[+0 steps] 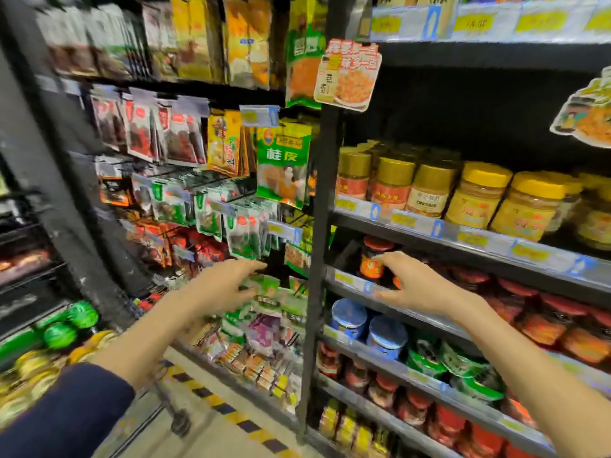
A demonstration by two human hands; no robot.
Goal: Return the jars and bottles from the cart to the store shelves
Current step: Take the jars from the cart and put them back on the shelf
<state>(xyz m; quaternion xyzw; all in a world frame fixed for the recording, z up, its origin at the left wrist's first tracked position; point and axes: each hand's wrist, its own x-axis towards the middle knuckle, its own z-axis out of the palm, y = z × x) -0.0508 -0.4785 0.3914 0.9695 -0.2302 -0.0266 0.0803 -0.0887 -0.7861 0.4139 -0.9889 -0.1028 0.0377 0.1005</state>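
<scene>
A: Start at the fingers. What is the right hand point(418, 285) doing?

B: Its fingers point(388, 259) are spread and slightly curled, with the thumb low, and nothing is pinched between them. The fingertips are just at the red-lidded jar point(373, 259); with the blur I cannot tell whether they touch it.

A: Where does that jar sit?

B: Upright at the left end of the dark shelf point(350, 280), straight ahead of the fingertips, close to the black upright post point(317, 259). To the right of the hand, on the same shelf, stand more red-lidded jars point(555, 312), too smeared to count.

A: And the left hand point(221, 287)?

B: Open too, fingers loosely together and stretched forward, holding nothing. It hangs in front of the hanging spice packets point(244, 233), left of the post, with green packets point(267, 292) just beyond the fingertips.

A: Farther out from the right fingers?

B: Above them is a shelf of gold- and yellow-lidded jars point(479, 193). Below the thumb stand two blue-lidded jars point(367, 328), with green-lidded tubs point(443, 361) beside them.

A: Is the cart visible?

B: Only the lower left corner shows a wire cart point(162, 391) edge, with green bottles point(69, 325) and blurred yellow items near the dark sleeve point(66, 414) of the left arm.
</scene>
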